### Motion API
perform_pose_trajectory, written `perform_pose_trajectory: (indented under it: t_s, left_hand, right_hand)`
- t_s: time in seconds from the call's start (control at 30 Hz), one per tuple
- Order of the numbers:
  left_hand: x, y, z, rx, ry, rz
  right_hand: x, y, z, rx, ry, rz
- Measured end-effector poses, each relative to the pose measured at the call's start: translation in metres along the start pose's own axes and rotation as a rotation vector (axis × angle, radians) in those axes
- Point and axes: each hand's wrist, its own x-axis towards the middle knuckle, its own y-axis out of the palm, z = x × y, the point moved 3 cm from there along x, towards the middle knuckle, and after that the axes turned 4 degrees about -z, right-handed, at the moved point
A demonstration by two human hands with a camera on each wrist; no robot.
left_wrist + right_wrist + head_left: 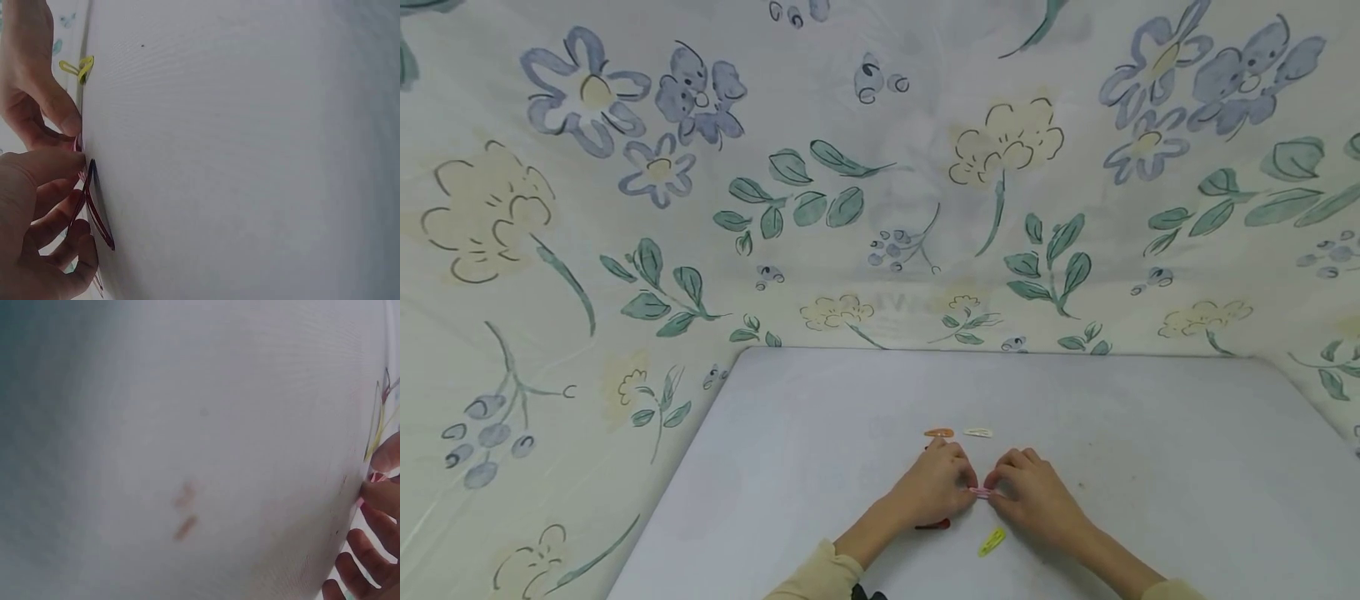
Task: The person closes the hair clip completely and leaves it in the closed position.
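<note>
Hands are brought together at the near middle of a pale grey table (1150,433), and a small pink hair clip (981,492) is pinched between them. The left hand (942,486) grips the clip's left end with curled fingers, and the right hand (1032,493) grips its right end the same way, so both are clamped on the one clip, which is held just above the table surface.

A dark red hair clip (934,525) is partly hidden under the left hand; in the left wrist view it is seen lying open in a narrow V (94,209), beside the curled fingers (56,219) of that hand. A yellow hair clip (991,542) lies on the table just in front of the hands, nearer the person, between the two wrists. An orange hair clip (938,432) and a cream hair clip (978,432) are set side by side just beyond the hands, apart from each other.

Little more than the grey surface and the right hand's fingertips (381,494) at the edge is shown in the right wrist view. A floral cloth (625,250) with blue and yellow flowers is hung behind and beside the table. Cream sleeves (820,579) are seen at the forearms.
</note>
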Motion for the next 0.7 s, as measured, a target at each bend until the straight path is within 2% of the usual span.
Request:
perform_pose_trajectory:
  t_s: [0.3,0.53,0.7]
  left_hand:
    - [-0.0018,0.0003,-0.0004,0.004,0.018,-0.028]
    - [-0.0033,-0.0009,0.0002,-0.045,-0.019,-0.029]
    - [-0.0051,-0.0032,0.0001,-0.090,-0.037,-0.060]
  right_hand:
    - [-0.0014,-0.0008,0.0006,0.011,-0.011,0.006]
    - [-0.0016,0.0000,0.0009,0.019,-0.021,-0.022]
    - [-0.0009,-0.0007,0.0028,0.020,-0.009,-0.040]
